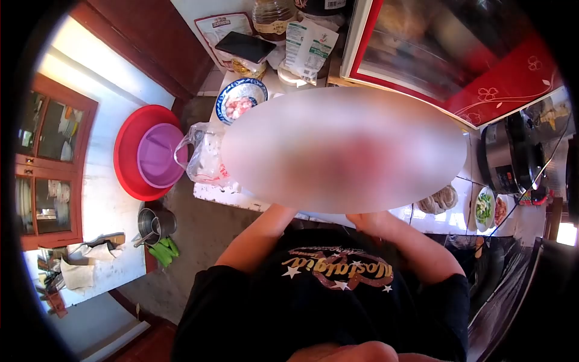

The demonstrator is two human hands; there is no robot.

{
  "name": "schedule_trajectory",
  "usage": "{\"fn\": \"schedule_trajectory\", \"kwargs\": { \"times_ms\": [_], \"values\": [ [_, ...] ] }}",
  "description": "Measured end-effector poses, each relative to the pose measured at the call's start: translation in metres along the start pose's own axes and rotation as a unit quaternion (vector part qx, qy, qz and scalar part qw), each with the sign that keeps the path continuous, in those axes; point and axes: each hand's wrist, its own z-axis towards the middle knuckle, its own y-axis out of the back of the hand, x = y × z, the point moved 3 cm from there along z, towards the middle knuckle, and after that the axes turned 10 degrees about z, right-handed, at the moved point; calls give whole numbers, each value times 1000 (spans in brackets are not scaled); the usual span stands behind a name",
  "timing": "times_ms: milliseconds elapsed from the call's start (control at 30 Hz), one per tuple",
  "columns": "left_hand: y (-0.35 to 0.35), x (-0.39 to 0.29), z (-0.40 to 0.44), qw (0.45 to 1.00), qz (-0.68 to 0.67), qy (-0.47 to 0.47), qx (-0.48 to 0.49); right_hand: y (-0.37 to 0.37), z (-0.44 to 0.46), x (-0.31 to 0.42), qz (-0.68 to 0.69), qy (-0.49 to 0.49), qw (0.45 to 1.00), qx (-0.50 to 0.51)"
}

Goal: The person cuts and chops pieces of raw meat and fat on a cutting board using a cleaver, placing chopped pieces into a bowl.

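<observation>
Both forearms reach from the black shirt sleeves to the white counter [232, 198]. A large blurred oval covers the middle of the counter, so my left hand and my right hand are hidden, with only the wrists showing at its lower edge. Whatever they hold or touch cannot be made out. Left of the blur sits a blue-and-white bowl [242, 107] with pinkish pieces in it. A clear plastic bag [208, 158] lies below the bowl, at the counter's left end.
Behind stand a red-framed glass cabinet [500, 96], a jar [271, 21] and a white packet [309, 48]. Rightward are a rice cooker [503, 158] and a plate of greens [484, 208]. Red and purple basins [126, 160] and a metal pot [158, 222] are at left.
</observation>
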Motion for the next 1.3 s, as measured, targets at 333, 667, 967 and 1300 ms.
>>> {"fn": "schedule_trajectory", "kwargs": {
  "times_ms": [333,667,967,1300],
  "values": [
    [17,-7,-3,1000,3,-4,14,-24,76,-19,-36,-33,999,-23],
    [20,-5,-2,998,-40,-2,-38,6,14,-1,138,-123,982,51],
    [16,-3,-6,999,-10,-42,-17,-20,86,-28,167,-96,981,-4],
    [18,-2,-8,993,-71,-41,-83,4,6,-42,365,-192,908,74]
  ]
}}
